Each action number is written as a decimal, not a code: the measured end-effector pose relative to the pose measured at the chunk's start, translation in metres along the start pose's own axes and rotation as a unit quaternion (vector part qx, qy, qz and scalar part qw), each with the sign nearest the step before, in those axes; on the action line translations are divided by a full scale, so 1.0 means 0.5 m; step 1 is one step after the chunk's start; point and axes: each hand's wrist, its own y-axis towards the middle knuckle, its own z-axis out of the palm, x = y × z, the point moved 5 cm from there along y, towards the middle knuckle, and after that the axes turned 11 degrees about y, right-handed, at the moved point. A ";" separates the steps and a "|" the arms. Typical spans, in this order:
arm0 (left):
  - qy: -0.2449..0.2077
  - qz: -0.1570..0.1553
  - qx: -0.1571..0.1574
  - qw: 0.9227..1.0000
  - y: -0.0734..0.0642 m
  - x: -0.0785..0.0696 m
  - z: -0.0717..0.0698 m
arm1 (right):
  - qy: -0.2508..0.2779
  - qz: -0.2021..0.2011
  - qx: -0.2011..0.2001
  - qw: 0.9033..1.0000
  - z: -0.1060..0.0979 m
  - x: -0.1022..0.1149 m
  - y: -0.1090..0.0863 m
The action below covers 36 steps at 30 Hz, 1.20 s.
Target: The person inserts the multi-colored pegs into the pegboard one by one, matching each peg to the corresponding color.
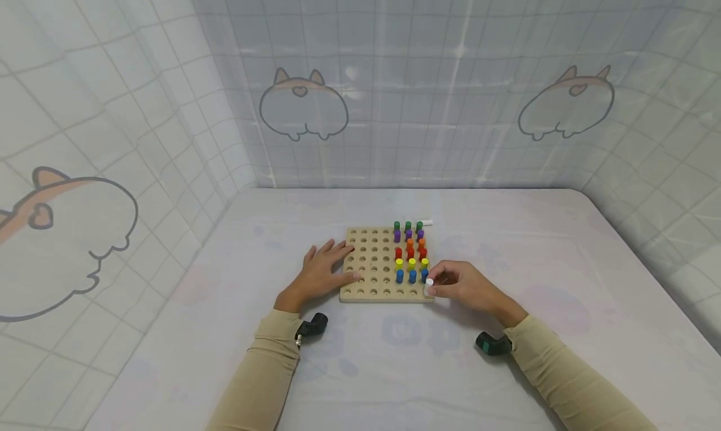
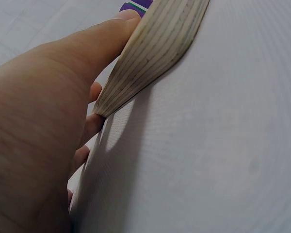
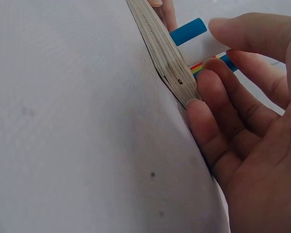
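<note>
A wooden pegboard [image 1: 374,298] lies on the table. My left hand [image 1: 320,273] rests at its left side with fingers spread, the thumb lying over the front left part; in the left wrist view the thumb [image 2: 99,41] reaches over the board's edge. At the front right corner, my right hand [image 1: 470,287] pinches an upright white peg [image 1: 429,287] between thumb and forefinger. The right wrist view shows this white peg [image 3: 201,48] at the board beside a blue peg [image 3: 189,31]; whether it sits fully in its hole is hidden.
Rows of green [image 1: 408,225], purple [image 1: 409,236], orange [image 1: 410,244], red [image 1: 410,254], yellow [image 1: 412,265] and blue pegs [image 1: 413,276] stand in the right-hand columns. Bare holes fill the left columns. Another white peg [image 1: 427,223] lies behind the back right corner.
</note>
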 end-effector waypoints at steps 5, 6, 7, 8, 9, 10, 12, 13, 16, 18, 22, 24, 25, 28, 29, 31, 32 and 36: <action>0.003 0.000 0.001 1.000 0.001 0.002 0.001 | -0.003 0.001 0.002 1.000 -0.001 0.000 0.000; 0.004 0.000 0.001 1.000 0.001 0.003 0.002 | -0.003 0.000 0.002 1.000 0.000 0.000 0.000; 0.002 0.001 0.000 1.000 0.001 0.002 0.002 | -0.005 0.001 0.001 1.000 -0.001 -0.001 0.000; 0.001 0.002 -0.001 1.000 0.001 0.002 0.002 | -0.006 0.001 0.000 1.000 -0.002 -0.001 0.001; 0.000 0.003 -0.001 1.000 0.001 0.002 0.002 | -0.006 0.000 -0.001 1.000 -0.002 -0.001 0.000; -0.001 0.004 -0.002 1.000 0.002 0.001 0.002 | -0.005 0.001 -0.001 1.000 -0.003 -0.001 0.000; -0.002 0.005 -0.002 1.000 0.002 0.000 0.001 | -0.005 0.004 -0.003 1.000 -0.005 -0.003 0.000; -0.002 0.005 -0.002 1.000 0.002 0.000 0.001 | -0.005 0.006 -0.003 1.000 -0.005 -0.003 0.000; -0.003 0.005 -0.001 1.000 0.003 -0.001 0.001 | -0.005 0.008 -0.001 1.000 -0.007 -0.001 -0.002; -0.004 0.002 0.001 1.000 0.003 0.000 0.002 | -0.002 0.007 0.005 1.000 -0.007 0.001 -0.002; -0.001 -0.002 0.004 1.000 0.002 0.001 0.003 | 0.004 0.010 0.020 1.000 -0.010 0.001 -0.001; 0.006 -0.002 0.006 1.000 0.002 0.002 0.005 | 0.002 0.013 0.019 1.000 -0.017 -0.001 0.000; 0.006 -0.002 0.007 1.000 0.003 0.002 0.006 | -0.001 0.016 0.012 1.000 -0.023 -0.001 0.000; 0.012 -0.002 0.009 1.000 0.005 0.004 0.006 | -0.012 0.023 -0.017 1.000 -0.046 0.000 0.005; 0.010 -0.001 0.007 1.000 0.006 0.005 0.005 | -0.012 0.026 -0.028 0.999 -0.054 0.001 0.008; 0.007 -0.002 0.004 1.000 0.006 0.005 0.004 | -0.011 0.030 -0.050 0.998 -0.071 0.004 0.015; 0.009 -0.002 0.002 1.000 0.006 0.006 0.003 | -0.008 0.032 -0.059 0.998 -0.080 0.003 0.020; 0.010 0.003 -0.003 1.000 0.005 0.007 0.006 | -0.001 0.039 -0.088 0.995 -0.107 -0.003 0.041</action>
